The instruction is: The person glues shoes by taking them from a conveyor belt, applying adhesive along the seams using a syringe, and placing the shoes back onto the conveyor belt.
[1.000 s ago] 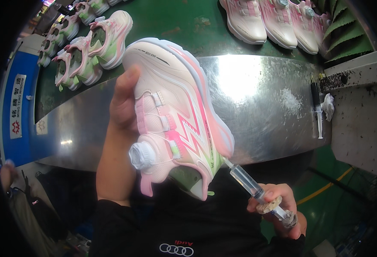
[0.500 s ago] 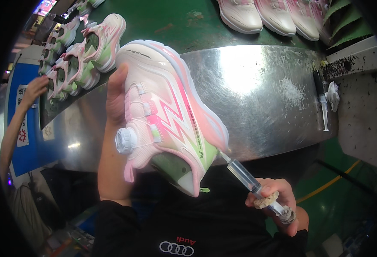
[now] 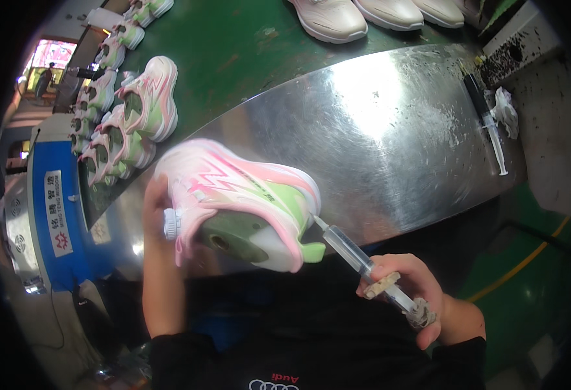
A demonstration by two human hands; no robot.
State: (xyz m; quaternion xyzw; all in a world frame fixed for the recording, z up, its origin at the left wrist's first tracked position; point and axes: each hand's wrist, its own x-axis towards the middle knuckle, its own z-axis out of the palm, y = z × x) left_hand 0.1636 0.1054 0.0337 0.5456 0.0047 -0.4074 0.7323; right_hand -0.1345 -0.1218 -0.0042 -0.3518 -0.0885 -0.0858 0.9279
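Note:
A pink, white and green sneaker (image 3: pixel 279 195) is held up over the near edge of the metal tabletop, its opening turned toward me and a green shoe last inside. My left hand (image 3: pixel 156 201) grips it from the left side, fingers mostly hidden behind the shoe. A white dial (image 3: pixel 170 223) sticks out near that hand. In my right hand (image 3: pixel 406 286) is a clear syringe (image 3: pixel 350 249), its barrel between the fingers and its plunger end wrapped in greyish material. The syringe's tip meets the heel, at the edge between upper and sole.
More sneakers (image 3: pixel 152 97) stand in rows at the left on the green surface (image 3: pixel 233 58); others (image 3: pixel 331 19) stand at the far right. A second syringe (image 3: pixel 493 143) and crumpled white paper (image 3: pixel 506 114) lie at the right of the metal tabletop (image 3: pixel 376 169). A blue-sided machine (image 3: pixel 71 227) stands left.
The sneaker has tipped so its opening shows more, and sits lower in view. The syringe tip stays at the heel area. Another person's hand at the left is gone from view.

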